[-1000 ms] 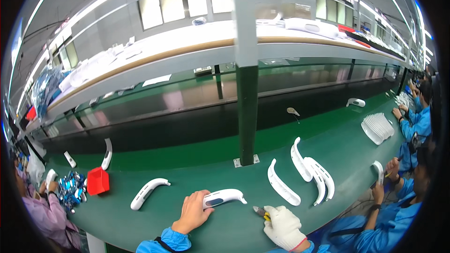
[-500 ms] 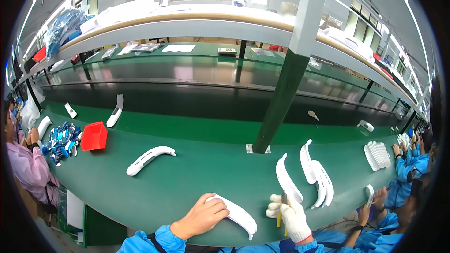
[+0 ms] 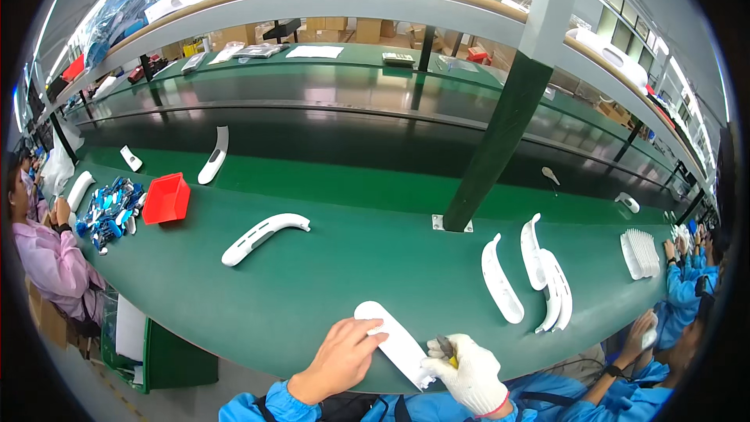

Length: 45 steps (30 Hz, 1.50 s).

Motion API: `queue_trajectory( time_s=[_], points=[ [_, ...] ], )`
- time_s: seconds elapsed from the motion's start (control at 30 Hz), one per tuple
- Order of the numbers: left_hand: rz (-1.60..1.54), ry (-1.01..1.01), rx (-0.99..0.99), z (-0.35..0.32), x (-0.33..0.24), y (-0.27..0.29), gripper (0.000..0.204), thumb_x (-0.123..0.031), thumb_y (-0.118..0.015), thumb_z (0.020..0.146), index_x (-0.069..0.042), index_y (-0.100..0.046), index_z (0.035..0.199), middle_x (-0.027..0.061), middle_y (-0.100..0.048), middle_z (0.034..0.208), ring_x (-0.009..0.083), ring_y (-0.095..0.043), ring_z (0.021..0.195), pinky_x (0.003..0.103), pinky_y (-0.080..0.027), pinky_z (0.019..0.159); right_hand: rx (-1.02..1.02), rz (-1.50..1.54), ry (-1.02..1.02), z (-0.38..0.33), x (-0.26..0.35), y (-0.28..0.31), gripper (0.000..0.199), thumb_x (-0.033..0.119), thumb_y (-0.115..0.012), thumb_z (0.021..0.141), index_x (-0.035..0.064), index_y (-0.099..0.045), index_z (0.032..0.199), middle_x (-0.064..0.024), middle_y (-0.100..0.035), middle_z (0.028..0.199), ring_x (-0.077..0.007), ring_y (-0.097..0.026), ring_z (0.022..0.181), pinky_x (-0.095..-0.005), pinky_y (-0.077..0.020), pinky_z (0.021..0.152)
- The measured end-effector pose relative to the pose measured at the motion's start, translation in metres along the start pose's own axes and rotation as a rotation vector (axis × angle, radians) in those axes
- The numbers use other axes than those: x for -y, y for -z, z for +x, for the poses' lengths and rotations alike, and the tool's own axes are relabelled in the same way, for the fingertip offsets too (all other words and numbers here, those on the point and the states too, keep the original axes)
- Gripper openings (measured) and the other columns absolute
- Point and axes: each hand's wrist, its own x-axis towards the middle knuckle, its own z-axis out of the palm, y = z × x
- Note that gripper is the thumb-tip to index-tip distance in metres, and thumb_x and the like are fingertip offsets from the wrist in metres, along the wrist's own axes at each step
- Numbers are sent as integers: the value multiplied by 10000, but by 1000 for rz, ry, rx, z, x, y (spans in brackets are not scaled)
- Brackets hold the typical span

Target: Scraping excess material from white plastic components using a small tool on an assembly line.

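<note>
So the left hand (image 3: 340,355), bare, has its fingers and thumb pinching the side of a long white plastic shell (image 3: 400,345). That shell is right between the two hands, on a slant, its near end by the right hand (image 3: 467,371). That one's in a white glove, curled around a small hand tool (image 3: 453,359) with a dark head and a bit of yellow, thumb at the shell's near end. Can't tell if the tool's tip is touching the plastic.

Ahead of the left hand there's a curved white piece (image 3: 266,239), and farther off that way a red bin (image 3: 166,199) beside a heap of blue and white bits (image 3: 113,212). Past the right hand there's a loose white cover (image 3: 500,285), with a small cluster of similar covers (image 3: 551,289) just beside it.
</note>
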Motion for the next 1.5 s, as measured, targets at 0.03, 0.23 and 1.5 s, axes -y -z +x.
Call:
queue_trajectory(
  time_s=[0.03,0.23,1.5],
  points=[
    [-2,4,1,-6,-2,0,364,45,-644,754,-81,-652,1095,64,-629,1198,283,-575,1123,457,-451,985,20,-33,10,0,0,0,335,245,-717,859,9,-628,1078,-87,-737,957,-236,-723,841,-314,-552,791],
    [-859,621,-26,-85,-61,-5,206,-60,-641,906,-10,-628,1105,99,-636,921,218,-632,788,339,-520,738,169,-93,80,-6,6,5,338,275,-653,893,110,-619,1186,-131,-703,898,-310,-698,817,-387,-544,742],
    [-1050,918,748,-437,12,-8,314,-110,-590,839,-28,-656,1135,180,-675,1046,329,-657,930,405,-530,816,-55,-16,-39,-32,1,-39,347,79,-704,781,-2,-662,1115,-120,-703,848,-146,-668,719,-277,-540,696]
  ],
)
